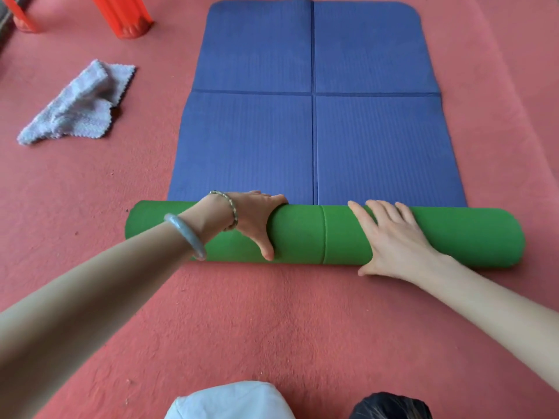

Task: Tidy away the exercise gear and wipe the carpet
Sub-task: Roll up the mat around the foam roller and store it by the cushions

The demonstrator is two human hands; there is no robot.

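Observation:
An exercise mat, blue on top and green underneath, lies on the red carpet. Its near end is rolled into a green roll lying crosswise. My left hand curls over the roll left of centre, fingers over the far side and thumb on the near side. My right hand rests flat on the roll right of centre, fingers spread. A crumpled grey cloth lies on the carpet to the left of the mat.
Red plastic furniture legs stand on the carpet at the far left. At the bottom edge are a white fabric shape and something dark, close to my body.

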